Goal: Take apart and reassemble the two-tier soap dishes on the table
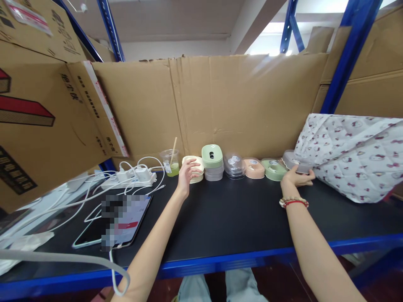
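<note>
My left hand (187, 174) is at a cream-coloured box (197, 176), its fingers apart and stretched across the box's near left side. Right of that box, a light green lid piece (212, 156) with a dark slot tops a stack of greyish translucent boxes (213, 174). At the row's right end, my right hand (296, 178) grips a greyish box with a clear cover (296, 161), thumb and fingers on its near side. Between the hands stand clear plastic covers (234, 166), a peach box (254, 168) and a green box (273, 169).
A patterned white bag (362, 159) leans at the right. A plastic cup with a straw (170, 164), a power strip (129, 180) with white cables and two phones (126, 222) occupy the left side. Cardboard (239, 105) walls the back of the black tabletop (233, 218).
</note>
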The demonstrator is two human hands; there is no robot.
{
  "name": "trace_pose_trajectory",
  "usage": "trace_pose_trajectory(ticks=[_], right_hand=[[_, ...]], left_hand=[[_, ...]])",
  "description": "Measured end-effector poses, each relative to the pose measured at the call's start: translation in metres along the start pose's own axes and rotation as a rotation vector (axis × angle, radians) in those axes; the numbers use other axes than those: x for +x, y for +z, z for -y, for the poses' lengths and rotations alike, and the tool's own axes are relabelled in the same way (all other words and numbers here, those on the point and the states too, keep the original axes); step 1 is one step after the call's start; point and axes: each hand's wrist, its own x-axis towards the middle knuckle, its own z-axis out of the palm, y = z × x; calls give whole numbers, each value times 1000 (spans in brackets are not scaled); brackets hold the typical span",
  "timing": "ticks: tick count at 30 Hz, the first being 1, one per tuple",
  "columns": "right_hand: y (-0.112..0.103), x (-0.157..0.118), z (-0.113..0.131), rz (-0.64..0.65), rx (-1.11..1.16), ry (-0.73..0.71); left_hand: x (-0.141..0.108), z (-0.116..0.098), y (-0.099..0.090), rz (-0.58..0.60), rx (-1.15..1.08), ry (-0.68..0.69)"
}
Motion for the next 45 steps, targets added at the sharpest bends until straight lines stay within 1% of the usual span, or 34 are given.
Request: trace_pose_trajectory(ticks=[1,2,3,5,7,9,10,11,13,16,17,18,19,22,27,29,31,33,34,35,38,40,42,45], right_hand=[[-2,-3,7,-80,6,103],[-4,-7,15,-128,10,177],[-6,-10,23,-140,14,214],[-8,-17,38,-118,18,201],[-8,-26,49,-68,27,122],[-5,-40,58,15,57,-15],[-4,-50,61,69,84,-106],[-2,-60,65,123,117,-201],[0,-86,70,260,181,-413],[0,-126,72,572,218,-816],[-1,-138,72,663,191,-932],[-2,-149,70,731,156,-1005],[-2,-158,68,780,120,-1044],[-3,-172,62,851,28,-1078],[0,-170,54,905,-91,-1097],[1,-167,55,913,-116,-1104],[0,-166,57,898,-125,-1117],[0,-166,59,887,-130,-1142],[-1,-165,60,889,-134,-1157],[-1,-165,61,896,-140,-1169],[0,-165,61,916,-160,-1180],[1,-164,60,913,-168,-1171],[2,-164,60,900,-173,-1169],[5,-163,60,865,-172,-1204]], left_hand=[[0,1,0,-6,35,0],[1,2,1,-18,90,5],[1,3,1,-39,171,26],[1,6,-1,-118,412,131],[0,9,-4,-202,708,309],[-1,11,-9,-244,950,463],[-1,12,-11,-247,1026,501],[-1,13,-13,-244,1073,511],[1,15,-17,-238,1124,464],[5,18,-20,-214,1150,330],[6,20,-21,-199,1145,291],[6,20,-22,-182,1131,255],[7,21,-23,-168,1115,224],[5,18,-22,-163,1089,154],[0,9,-15,-213,1081,73],[0,7,-13,-237,1039,80],[1,7,-12,-268,951,139],[3,7,-11,-307,810,179],[4,7,-11,-325,722,163],[5,6,-10,-343,621,118],[6,3,-6,-403,289,-108],[6,1,-4,-418,136,-215],[5,-1,-3,-392,78,-267],[4,-3,-2,-346,64,-298]])
